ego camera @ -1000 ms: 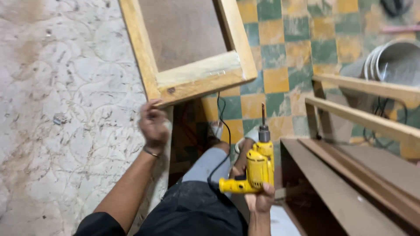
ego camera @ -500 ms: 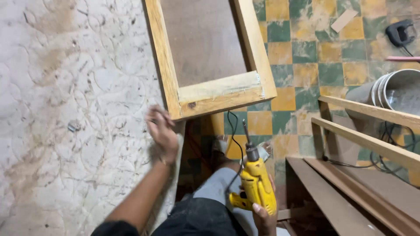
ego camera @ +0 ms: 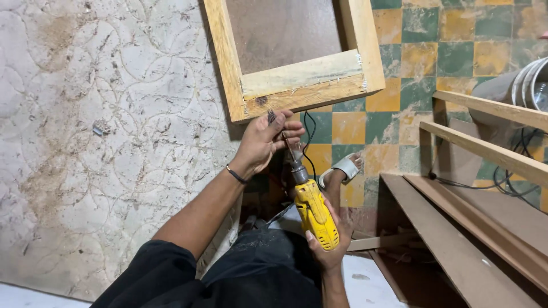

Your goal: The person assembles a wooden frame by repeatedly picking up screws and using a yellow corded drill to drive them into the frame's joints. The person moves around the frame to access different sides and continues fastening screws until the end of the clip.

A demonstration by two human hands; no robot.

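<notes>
I am gripping the yellow drill [ego camera: 315, 214] firmly in my right hand [ego camera: 330, 246], while my left hand [ego camera: 264, 142] is pinching its bit [ego camera: 281, 132] just below the wooden frame [ego camera: 302, 85].

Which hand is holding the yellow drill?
The right hand grips the yellow drill by its body. The left hand is up at the drill's tip, below the wooden frame.
</notes>
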